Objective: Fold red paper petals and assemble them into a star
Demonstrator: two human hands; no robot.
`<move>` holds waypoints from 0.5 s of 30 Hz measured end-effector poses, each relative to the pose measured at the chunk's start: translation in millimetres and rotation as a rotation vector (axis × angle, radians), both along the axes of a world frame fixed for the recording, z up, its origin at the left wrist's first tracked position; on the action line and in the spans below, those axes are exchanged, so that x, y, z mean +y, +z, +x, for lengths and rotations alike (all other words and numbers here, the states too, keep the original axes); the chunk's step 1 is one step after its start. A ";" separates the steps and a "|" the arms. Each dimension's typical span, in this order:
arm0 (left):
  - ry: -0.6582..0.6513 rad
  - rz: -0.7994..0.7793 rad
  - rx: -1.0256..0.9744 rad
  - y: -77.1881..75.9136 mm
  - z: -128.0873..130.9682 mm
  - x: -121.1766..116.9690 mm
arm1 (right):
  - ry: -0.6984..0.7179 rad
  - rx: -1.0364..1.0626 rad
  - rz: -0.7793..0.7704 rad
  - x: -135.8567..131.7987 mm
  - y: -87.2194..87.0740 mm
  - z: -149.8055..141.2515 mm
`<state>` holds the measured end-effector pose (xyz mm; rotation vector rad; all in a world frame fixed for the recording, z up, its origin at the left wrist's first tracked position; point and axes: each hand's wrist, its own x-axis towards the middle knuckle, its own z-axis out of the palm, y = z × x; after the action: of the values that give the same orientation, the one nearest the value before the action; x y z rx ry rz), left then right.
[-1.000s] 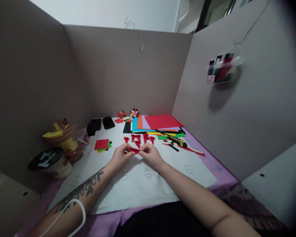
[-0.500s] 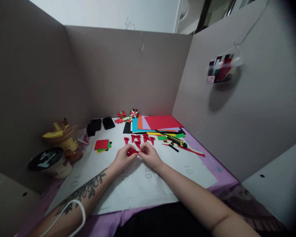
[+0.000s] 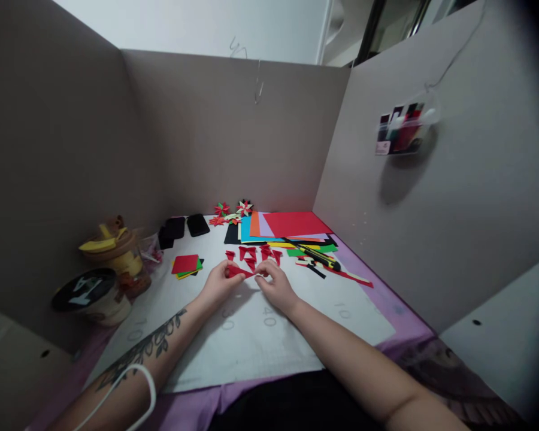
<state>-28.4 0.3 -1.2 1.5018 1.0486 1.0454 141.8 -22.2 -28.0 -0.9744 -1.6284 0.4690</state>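
A folded piece of red paper is pinched between the thumb and fingers of my left hand. Its pointed right end reaches the fingertips of my right hand, which are pinched together at that tip. Just beyond my hands lie several small folded red paper pieces on the white mat. To the left is a small stack of square paper sheets, red on top, with green, yellow and black edges showing.
A yellow-and-black utility knife and paper strips lie right. Behind are large coloured sheets and folded paper stars. Black flat objects lie back left. Tubs line the left wall; a clear pouch hangs right.
My left hand has shifted slightly left, and more of the red paper shows between my hands. My right hand stays nearly in place at its tip.
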 end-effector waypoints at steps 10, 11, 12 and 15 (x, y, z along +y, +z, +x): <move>-0.126 -0.067 -0.085 -4.8 -0.1 2.3 | 0.039 -0.059 0.024 -0.5 0.4 -2.9; -0.126 -0.067 -0.086 -4.9 -0.4 2.6 | 0.037 -0.062 0.022 -0.7 0.6 -2.7; -0.126 -0.071 -0.088 -5.0 -0.7 2.9 | 0.035 -0.063 0.023 -1.0 0.9 -2.7; -0.134 -0.093 -0.124 -5.1 -1.9 3.3 | 0.045 -0.074 0.042 -2.5 2.3 -2.9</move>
<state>-30.3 3.5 -6.3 1.3939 0.8858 0.9695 138.9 -24.7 -25.6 -0.9343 -1.7228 0.4318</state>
